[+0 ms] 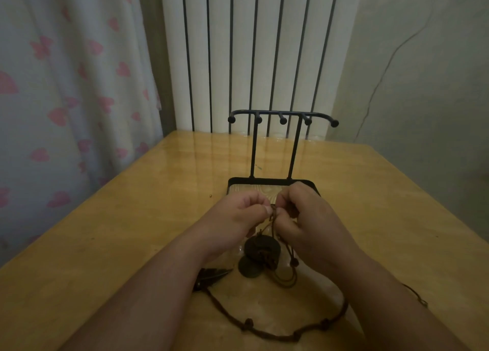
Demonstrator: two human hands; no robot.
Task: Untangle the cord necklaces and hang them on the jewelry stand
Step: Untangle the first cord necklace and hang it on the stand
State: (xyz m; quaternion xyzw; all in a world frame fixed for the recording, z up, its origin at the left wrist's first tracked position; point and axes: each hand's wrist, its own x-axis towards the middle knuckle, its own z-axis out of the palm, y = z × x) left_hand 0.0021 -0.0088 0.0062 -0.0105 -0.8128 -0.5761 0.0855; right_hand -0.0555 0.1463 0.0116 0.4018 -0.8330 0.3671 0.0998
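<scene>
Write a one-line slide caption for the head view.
Left hand and right hand pinch tangled cord necklaces over the table, before the jewelry stand.

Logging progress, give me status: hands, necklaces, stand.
Left hand and right hand pinch tangled cord, disc pendant below. Beaded cord lies on table. Jewelry stand hooks bare, nothing blocking.

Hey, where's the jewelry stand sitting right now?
In the head view, the jewelry stand stands upright mid-table, just beyond the left hand and right hand, which pinch a cord necklace, with the white radiator behind it.
</scene>
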